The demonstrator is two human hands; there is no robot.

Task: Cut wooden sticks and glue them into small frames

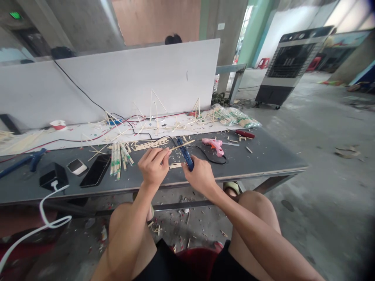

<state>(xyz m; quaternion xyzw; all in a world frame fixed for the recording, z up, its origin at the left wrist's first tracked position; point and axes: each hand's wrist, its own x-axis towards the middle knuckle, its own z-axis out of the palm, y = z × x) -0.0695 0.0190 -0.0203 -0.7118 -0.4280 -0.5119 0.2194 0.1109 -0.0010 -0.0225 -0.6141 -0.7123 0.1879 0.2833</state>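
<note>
Here we go: the left grip [154, 168] is clamped on a thin bamboo stick [181, 146], fingers pinched together at its near end, with the stick reaching out to the right over the table [263, 160]. The right grip [199, 177] is closed around a blue glue gun [186, 154], held up right beside that stick, nearly touching it (how close the nozzle sits is hard to call from here). Just to the right, a pink glue gun [213, 146] lies on the table, a black cord [212, 160] looping past it. Over on the left, bundled bamboo sticks [118, 160] sit near a black phone [96, 170]. Far side: stick frames [151, 105] stand against a white board [175, 70], and an air cooler [288, 66] waits beyond on the right.
</note>
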